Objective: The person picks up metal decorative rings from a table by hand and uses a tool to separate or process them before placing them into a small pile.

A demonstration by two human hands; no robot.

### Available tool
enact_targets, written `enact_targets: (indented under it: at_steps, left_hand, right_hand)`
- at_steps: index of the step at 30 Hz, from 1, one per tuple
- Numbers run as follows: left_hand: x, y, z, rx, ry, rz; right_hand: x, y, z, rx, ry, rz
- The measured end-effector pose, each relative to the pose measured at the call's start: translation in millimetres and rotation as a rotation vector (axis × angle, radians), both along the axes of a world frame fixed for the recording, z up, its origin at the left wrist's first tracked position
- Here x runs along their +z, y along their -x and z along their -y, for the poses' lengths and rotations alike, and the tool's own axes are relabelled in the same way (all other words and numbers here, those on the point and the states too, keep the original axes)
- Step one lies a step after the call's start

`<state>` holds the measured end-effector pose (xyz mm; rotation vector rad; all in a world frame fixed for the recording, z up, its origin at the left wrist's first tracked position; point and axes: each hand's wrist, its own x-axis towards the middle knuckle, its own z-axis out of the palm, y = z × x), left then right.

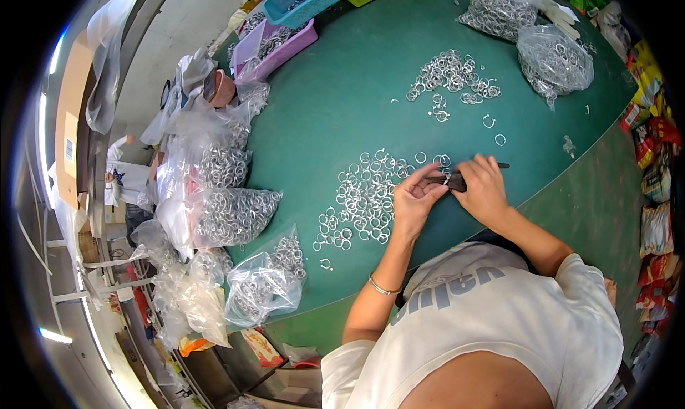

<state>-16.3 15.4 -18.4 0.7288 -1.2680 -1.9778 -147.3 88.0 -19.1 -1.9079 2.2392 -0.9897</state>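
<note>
My right hand (pixel 484 184) is closed around a dark hand tool that looks like pliers (pixel 457 183); one dark handle end sticks out past the fingers. Thumb and fingers of my left hand (pixel 412 203) are pinched together at the tool's narrow end, and what they hold is too small to make out. Just beyond the fingertips lie a few silver open rings (pixel 421 156). A spread pile of such rings (pixel 365 198) lies on the green table (pixel 321 116), to the left of my left hand. Farther off, a second heap of rings (pixel 449 72) lies with some loose ones around it.
Clear bags full of rings (pixel 239 213) line the table's left side, with another bag (pixel 265 284) near the front. Two more bags (pixel 555 61) stand at the far right. A purple bin (pixel 275 51) and a blue bin (pixel 307 4) hold metal parts. Colourful packets (pixel 653 141) lie along the right.
</note>
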Motion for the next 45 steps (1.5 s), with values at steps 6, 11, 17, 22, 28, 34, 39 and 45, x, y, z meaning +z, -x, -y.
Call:
enact_targets:
  at_steps: [6, 11, 17, 22, 28, 34, 39, 45]
  left_hand:
    - [-4, 0, -2, -0.054, 0.037, 0.064]
    - [-1, 1, -2, -0.065, 0.034, 0.071]
    - [-2, 0, -1, -0.063, 0.039, 0.062]
    - [0, -4, 2, 0.089, -0.104, 0.094]
    - [20, 3, 1, 0.222, -0.074, 0.089]
    - [38, 7, -9, 0.23, 0.346, 0.211]
    - [48, 3, -7, 0.364, 1.021, 0.465]
    - [55, -5, 8, 0.112, 0.569, 0.338]
  right_hand:
    - [-5, 2, -4, 0.027, -0.07, -0.023]
    - [-6, 5, -6, 0.042, -0.115, -0.012]
    - [3, 4, -6, 0.045, -0.206, 0.012]
    - [36, 24, -6, 0.091, -0.271, -0.021]
    - [53, 39, 1, 0.13, -0.418, 0.866]
    - [43, 28, 15, 0.204, -0.351, 1.271]
    - [40, 14, 14, 0.235, 0.041, 0.693]
    - [51, 17, 11, 0.249, -0.257, 1.254]
